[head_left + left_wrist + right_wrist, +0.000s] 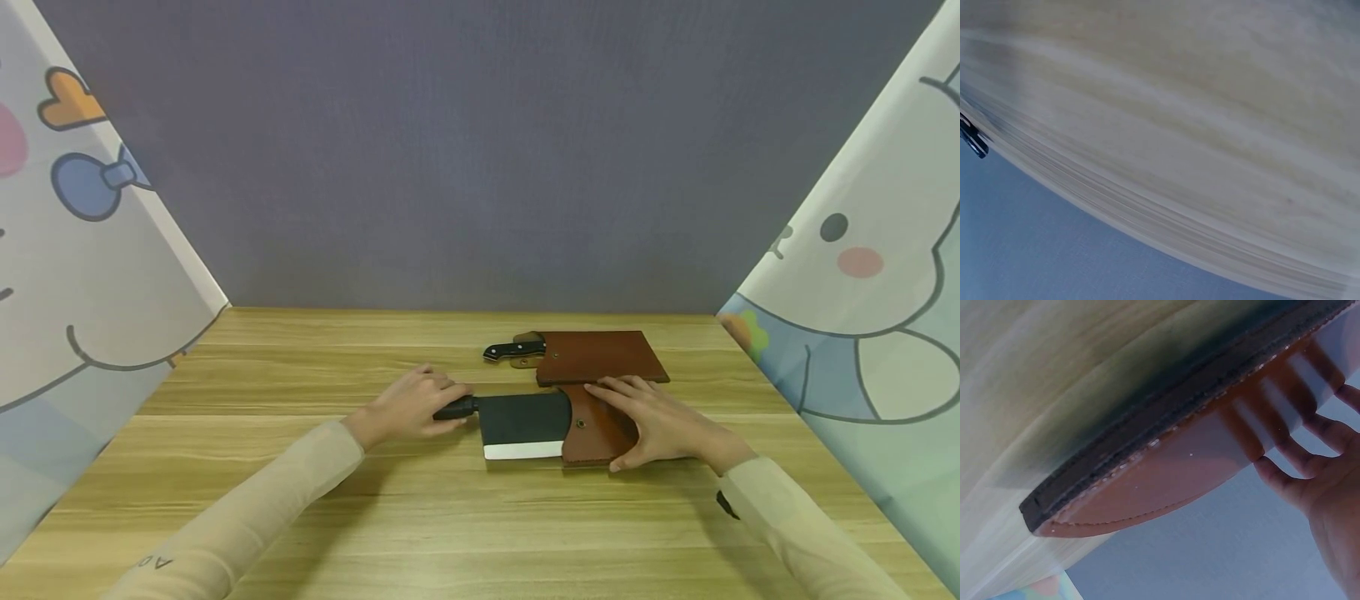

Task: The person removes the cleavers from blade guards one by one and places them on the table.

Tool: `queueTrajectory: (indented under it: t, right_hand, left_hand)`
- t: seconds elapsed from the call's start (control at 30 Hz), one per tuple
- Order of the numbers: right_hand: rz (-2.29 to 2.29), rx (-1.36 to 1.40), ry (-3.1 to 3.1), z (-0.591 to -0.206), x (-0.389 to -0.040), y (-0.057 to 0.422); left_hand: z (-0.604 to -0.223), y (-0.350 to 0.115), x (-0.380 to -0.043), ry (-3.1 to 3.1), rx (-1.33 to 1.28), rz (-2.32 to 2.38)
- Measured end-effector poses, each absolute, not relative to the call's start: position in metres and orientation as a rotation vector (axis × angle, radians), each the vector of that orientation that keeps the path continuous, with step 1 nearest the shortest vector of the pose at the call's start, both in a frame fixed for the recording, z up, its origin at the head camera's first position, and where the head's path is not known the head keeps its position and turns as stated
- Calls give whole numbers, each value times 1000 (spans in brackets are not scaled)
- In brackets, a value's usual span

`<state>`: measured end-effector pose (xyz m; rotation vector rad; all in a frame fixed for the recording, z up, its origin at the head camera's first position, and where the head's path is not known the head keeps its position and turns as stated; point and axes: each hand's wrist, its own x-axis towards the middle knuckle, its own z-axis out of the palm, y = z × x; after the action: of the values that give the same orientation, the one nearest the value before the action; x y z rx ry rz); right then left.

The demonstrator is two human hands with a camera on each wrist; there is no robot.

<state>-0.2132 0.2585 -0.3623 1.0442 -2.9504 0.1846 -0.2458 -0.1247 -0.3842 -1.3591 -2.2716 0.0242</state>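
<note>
From my remote seat: cleaver (pixel 504 421) below centre in the head view, handle (pixel 456 408) gripped by the left hand (pixel 412 406), blade (pixel 525 422) meeting the sheath (pixel 596 433) to its right, where the right hand (pixel 667 422) rests spread apart, sheathed knife (pixel 517 350) above, all on the table (pixel 465 525).

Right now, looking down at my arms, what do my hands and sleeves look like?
Your left hand and right hand look ungloved. Both the left sleeve and right sleeve are long and cream-coloured. Dark lettering marks the left one; a small black item shows at the right cuff, too little visible to identify.
</note>
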Motion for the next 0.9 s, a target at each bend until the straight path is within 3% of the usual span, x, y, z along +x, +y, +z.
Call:
queueTrajectory:
  t: [0.9]
  right_hand:
    - [214,1023,-2944,-365,-213,268]
  left_hand:
    - [-383,-139,-244,-2250,-1354,19]
